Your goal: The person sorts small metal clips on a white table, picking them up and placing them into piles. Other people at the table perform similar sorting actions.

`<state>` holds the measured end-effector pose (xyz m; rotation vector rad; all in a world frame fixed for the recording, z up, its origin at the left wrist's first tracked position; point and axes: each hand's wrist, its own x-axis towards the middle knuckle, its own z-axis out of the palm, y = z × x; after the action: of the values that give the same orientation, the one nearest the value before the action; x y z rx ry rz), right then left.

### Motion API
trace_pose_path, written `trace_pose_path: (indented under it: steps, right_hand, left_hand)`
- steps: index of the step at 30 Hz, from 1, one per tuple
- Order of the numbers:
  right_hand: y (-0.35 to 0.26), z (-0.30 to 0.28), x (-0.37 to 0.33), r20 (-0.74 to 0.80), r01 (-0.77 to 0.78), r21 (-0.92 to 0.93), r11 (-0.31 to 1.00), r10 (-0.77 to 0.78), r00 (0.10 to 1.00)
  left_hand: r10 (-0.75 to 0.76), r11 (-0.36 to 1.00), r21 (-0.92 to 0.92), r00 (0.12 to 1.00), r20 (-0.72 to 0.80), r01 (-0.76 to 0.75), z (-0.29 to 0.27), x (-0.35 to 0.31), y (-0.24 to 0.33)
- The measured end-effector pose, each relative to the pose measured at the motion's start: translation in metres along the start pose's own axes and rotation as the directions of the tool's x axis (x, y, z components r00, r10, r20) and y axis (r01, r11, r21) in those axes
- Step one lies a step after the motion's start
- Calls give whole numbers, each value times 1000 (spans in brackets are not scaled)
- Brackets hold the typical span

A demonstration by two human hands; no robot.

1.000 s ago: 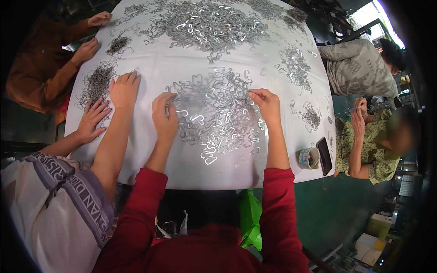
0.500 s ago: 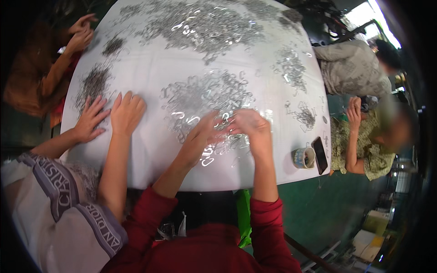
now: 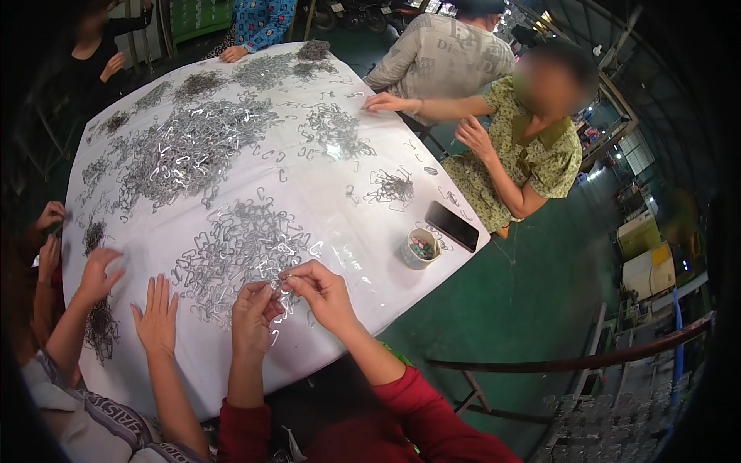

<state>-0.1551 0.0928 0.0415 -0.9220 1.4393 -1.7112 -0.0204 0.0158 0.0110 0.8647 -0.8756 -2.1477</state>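
My left hand [image 3: 252, 318] and my right hand [image 3: 323, 293] meet over the near edge of a loose pile of small bent metal hooks [image 3: 231, 247]. Thumbs and fingertips of both are pinched together around a small shiny metal hook [image 3: 275, 284], partly hidden by the fingers. A few bright hooks lie just beyond my right fingertips, and one lies below my left hand. The pile spreads forward and left of my hands on the white-covered table [image 3: 309, 202].
Left of me, a co-worker's hands [image 3: 157, 318] are beside a dark heap of hooks [image 3: 100, 332]. A larger hook pile [image 3: 185, 147] lies farther off. At right stand a cup of small pieces [image 3: 421, 248] and a phone [image 3: 452, 226]. Another person [image 3: 532, 131] sits at the right edge.
The view has swung to the right. My blurred, loosely spread hands have come together in a pinch on a hook. The left co-worker's one hand has lifted.
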Motion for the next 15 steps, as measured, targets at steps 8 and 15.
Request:
trace_pose_path:
  steps: [8, 15]
  right_hand:
    - [-2, -11, -12, 30, 12, -94, 995, -9, 999]
    - [-2, 9, -14, -72, 342, -409, 846, -403, 912]
  left_hand:
    - [-29, 999, 44, 999, -13, 30, 5, 0, -3]
    - [198, 980, 61, 971, -136, -192, 9, 5, -9]
